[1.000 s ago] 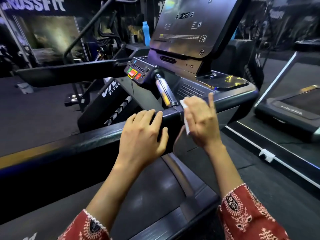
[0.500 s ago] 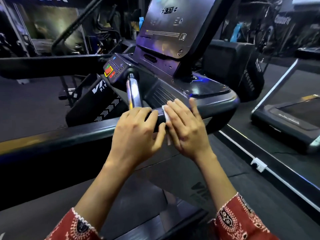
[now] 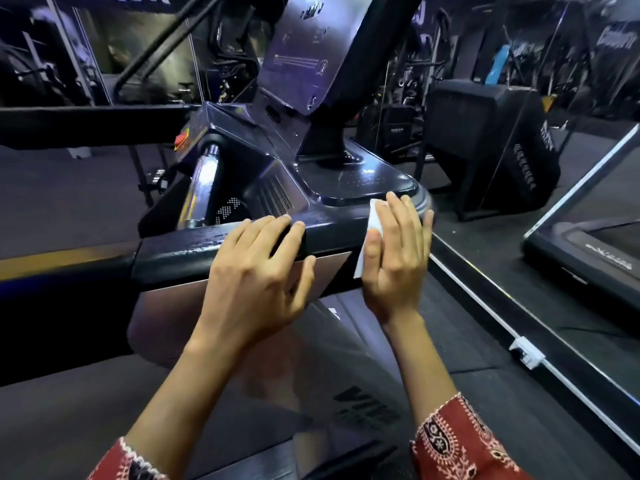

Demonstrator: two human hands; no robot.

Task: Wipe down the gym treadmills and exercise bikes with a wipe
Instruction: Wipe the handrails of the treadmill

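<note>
- i read the treadmill handrail (image 3: 207, 244) as black plastic with a wet-looking sheen.
- wipe (image 3: 374, 216): thin, white, matt; paper or cloth, i can't tell.
- grip bar (image 3: 204, 178): polished chrome metal.
- console tray (image 3: 363, 181): glossy black plastic.
- side panel (image 3: 180, 306): matt silver.
- sleeve (image 3: 460, 441): red printed cloth.

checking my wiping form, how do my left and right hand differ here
The left hand rests bare on the black handrail; the right hand presses a white wipe against it. The left sits further along the rail, the right by the console corner. Both have fairly straight fingers.
</note>
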